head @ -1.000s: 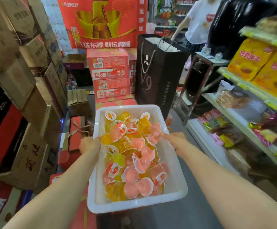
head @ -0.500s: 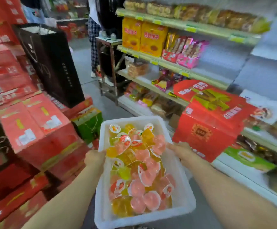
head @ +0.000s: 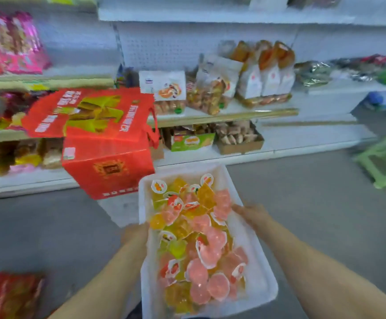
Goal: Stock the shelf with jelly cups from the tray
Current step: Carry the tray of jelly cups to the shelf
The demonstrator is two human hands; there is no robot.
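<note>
1. The left hand (head: 134,233) grasps the white tray's (head: 260,282) left rim, the right hand (head: 251,214) its right rim, holding it above the floor (head: 302,203).
2. The jelly cups (head: 196,245), pink, yellow and orange, lie heaped loose in the tray.
3. The step seems to be carrying: the shelf (head: 302,137) stands ahead, a red gift box (head: 107,166) near the tray's far left corner.
4. Next, one hand must come free to pick cups.
</note>
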